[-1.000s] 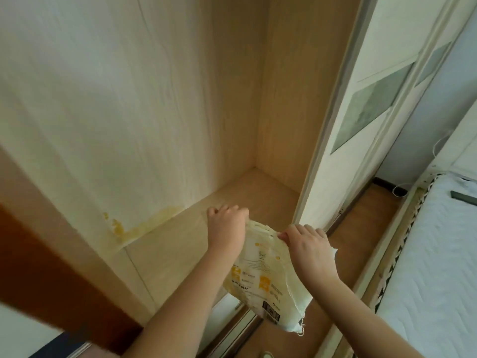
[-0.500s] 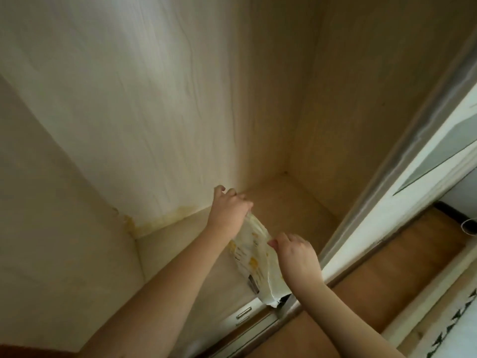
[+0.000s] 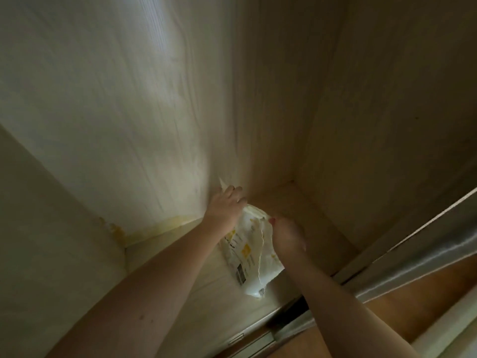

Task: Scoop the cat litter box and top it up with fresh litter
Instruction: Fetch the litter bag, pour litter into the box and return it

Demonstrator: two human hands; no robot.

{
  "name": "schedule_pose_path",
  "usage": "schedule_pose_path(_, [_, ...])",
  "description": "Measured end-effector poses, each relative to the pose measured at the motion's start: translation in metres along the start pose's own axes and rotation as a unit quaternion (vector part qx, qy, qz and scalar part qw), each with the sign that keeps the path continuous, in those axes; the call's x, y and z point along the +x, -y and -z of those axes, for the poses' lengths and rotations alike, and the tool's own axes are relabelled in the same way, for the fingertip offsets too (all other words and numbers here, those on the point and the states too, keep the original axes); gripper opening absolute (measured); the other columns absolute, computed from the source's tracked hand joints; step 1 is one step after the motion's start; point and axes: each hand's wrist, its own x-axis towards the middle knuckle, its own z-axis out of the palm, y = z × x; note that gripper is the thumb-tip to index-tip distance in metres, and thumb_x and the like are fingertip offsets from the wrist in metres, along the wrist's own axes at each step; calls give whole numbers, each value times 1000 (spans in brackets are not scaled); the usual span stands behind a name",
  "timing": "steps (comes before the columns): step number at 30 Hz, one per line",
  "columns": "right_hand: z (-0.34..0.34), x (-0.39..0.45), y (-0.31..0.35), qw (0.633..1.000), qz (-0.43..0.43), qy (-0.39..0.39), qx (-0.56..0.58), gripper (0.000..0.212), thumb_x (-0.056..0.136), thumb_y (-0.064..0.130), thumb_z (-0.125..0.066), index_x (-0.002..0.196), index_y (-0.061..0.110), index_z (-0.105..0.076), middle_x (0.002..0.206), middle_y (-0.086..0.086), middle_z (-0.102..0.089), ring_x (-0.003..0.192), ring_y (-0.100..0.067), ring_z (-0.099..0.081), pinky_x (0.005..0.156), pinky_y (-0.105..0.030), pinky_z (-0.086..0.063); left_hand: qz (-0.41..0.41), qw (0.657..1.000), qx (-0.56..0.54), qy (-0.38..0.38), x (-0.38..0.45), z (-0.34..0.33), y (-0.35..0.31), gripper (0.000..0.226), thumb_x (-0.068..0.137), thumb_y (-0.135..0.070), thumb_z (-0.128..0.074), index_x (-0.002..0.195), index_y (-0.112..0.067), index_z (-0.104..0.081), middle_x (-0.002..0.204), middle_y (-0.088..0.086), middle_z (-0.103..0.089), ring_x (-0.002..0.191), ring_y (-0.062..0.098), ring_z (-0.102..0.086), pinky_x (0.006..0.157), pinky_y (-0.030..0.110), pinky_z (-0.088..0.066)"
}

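Note:
A white litter bag [image 3: 249,257] with yellow print and a barcode sits on the floor of an open wooden wardrobe, leaning toward the back panel. My left hand [image 3: 227,206] grips the bag's top edge near the back wall. My right hand [image 3: 286,236] holds the top of the bag on its right side, fingers curled around the crumpled plastic. No litter box or scoop is in view.
The wardrobe floor [image 3: 180,275] is pale wood with a yellow stain [image 3: 144,231] along the back-left corner. A sliding door and its metal track [image 3: 413,264] run along the right. Brown floorboards [image 3: 402,313] lie outside, bottom right.
Both hands have carried the bag deeper into the wardrobe and down onto its floor. The view has swung left, so the bed and the door front are out of frame.

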Motion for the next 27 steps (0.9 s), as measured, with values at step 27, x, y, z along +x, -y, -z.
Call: schedule_pose_path(27, [-18, -44, 7, 988, 112, -8, -101, 60, 98, 41, -39, 151, 17, -24, 156, -11, -25, 145, -31, -18, 118, -46, -11, 129, 982, -136, -6, -92, 0, -20, 54, 101, -37, -30, 154, -28, -18, 161, -1, -19, 149, 19, -11, 117, 55, -13])
